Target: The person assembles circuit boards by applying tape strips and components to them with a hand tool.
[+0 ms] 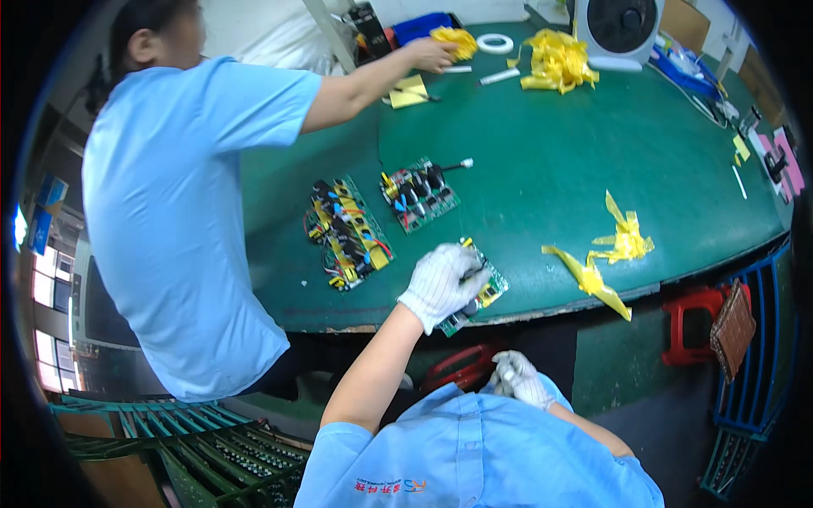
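Observation:
My left hand [442, 284], in a white glove, grips a small green circuit board [484, 292] at the near edge of the green table [550, 169]. My right hand [521, 379], also gloved, is curled close to my chest below the table edge; whether it holds anything is hidden. Two more circuit boards lie on the table: one with yellow parts and wires [347, 233], one with black components [419, 195]. A co-worker in a light blue shirt [178, 212] stands at my left, with a hand [430, 54] reaching across to crumpled yellow tape [457, 38].
Yellow tape scraps [614, 245] lie near the table's front edge, a bigger pile [557, 61] at the back. A white fan [622, 30], a tape roll [495, 42] and a yellow notepad [408, 91] sit at the far side. Red stool [699, 322] and green racks [220, 457] stand below.

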Action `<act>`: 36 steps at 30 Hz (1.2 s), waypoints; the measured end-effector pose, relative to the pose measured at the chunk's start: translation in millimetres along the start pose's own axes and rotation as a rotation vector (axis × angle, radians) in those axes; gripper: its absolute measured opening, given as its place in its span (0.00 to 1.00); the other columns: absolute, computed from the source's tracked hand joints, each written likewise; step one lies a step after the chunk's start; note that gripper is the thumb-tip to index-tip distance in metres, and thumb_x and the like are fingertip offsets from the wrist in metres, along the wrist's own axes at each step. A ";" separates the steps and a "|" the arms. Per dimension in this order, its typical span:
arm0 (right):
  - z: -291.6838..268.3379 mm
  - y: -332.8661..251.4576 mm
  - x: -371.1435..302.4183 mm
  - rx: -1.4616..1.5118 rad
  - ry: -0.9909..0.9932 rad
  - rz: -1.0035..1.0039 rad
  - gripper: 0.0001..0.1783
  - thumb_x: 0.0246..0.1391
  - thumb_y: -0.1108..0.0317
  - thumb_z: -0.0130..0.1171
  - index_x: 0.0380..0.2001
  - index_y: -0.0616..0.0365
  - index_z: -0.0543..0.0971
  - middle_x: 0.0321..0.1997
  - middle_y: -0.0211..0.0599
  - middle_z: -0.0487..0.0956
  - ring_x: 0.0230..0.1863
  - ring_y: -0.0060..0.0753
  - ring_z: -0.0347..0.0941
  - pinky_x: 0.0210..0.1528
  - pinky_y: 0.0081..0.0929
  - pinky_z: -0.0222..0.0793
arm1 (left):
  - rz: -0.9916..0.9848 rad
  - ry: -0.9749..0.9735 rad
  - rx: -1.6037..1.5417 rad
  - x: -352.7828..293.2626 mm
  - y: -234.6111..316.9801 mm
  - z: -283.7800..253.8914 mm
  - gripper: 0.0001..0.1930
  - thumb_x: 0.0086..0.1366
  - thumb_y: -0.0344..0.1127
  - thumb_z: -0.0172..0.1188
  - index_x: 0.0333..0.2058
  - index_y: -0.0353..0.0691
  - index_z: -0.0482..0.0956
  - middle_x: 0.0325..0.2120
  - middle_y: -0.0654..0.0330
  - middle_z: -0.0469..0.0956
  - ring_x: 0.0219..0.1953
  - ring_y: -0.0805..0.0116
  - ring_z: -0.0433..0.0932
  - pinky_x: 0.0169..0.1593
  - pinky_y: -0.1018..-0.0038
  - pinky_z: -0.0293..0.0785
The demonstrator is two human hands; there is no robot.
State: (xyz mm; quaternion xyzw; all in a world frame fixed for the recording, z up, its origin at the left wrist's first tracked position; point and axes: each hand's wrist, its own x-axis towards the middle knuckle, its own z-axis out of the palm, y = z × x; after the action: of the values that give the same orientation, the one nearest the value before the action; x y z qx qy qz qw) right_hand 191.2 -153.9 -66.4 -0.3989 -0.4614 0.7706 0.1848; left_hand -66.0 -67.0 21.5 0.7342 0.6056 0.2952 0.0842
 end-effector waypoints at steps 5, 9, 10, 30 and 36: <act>-6.5 -15.8 -4.6 -0.028 -0.250 0.172 0.28 0.63 0.68 0.44 0.65 0.62 0.60 0.33 0.25 0.67 0.32 0.18 0.61 0.38 0.18 0.63 | 0.051 -0.101 0.174 -17.9 -1.5 -16.8 0.15 0.56 0.47 0.66 0.29 0.40 0.83 0.28 0.54 0.80 0.36 0.52 0.78 0.40 0.60 0.76; -11.2 -30.5 7.0 -0.221 -0.185 -0.007 0.24 0.64 0.69 0.38 0.63 0.62 0.60 0.32 0.28 0.67 0.29 0.20 0.62 0.35 0.21 0.66 | 0.057 0.104 0.169 -25.4 -9.3 6.4 0.11 0.58 0.41 0.64 0.23 0.41 0.78 0.24 0.55 0.77 0.30 0.53 0.76 0.32 0.60 0.74; -15.3 -31.9 10.7 -0.333 -0.126 -0.115 0.22 0.65 0.69 0.38 0.60 0.62 0.61 0.32 0.31 0.69 0.29 0.22 0.65 0.34 0.24 0.67 | 0.040 0.162 0.186 -27.0 -5.4 9.9 0.11 0.59 0.40 0.64 0.22 0.41 0.77 0.23 0.55 0.76 0.29 0.53 0.76 0.30 0.60 0.74; -7.0 -77.5 54.7 -1.082 0.359 -0.778 0.11 0.53 0.70 0.60 0.39 0.58 0.73 0.32 0.45 0.74 0.33 0.50 0.74 0.32 0.43 0.71 | -0.173 0.060 0.129 -19.9 -7.6 17.5 0.18 0.64 0.42 0.61 0.19 0.37 0.76 0.21 0.49 0.76 0.27 0.46 0.75 0.30 0.56 0.70; 1.7 -65.3 48.5 -1.107 0.354 -0.720 0.10 0.52 0.70 0.61 0.38 0.56 0.76 0.32 0.43 0.73 0.31 0.48 0.75 0.30 0.41 0.72 | -0.188 0.087 0.133 -23.9 1.5 19.9 0.20 0.63 0.44 0.62 0.17 0.37 0.75 0.20 0.51 0.76 0.27 0.48 0.76 0.29 0.57 0.70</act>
State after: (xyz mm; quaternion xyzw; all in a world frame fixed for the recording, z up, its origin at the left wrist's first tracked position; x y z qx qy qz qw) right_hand 154.6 -90.2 -31.5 -0.3764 -0.8542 0.2351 0.2710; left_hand -56.3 -85.2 -1.9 0.6647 0.6930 0.2767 0.0365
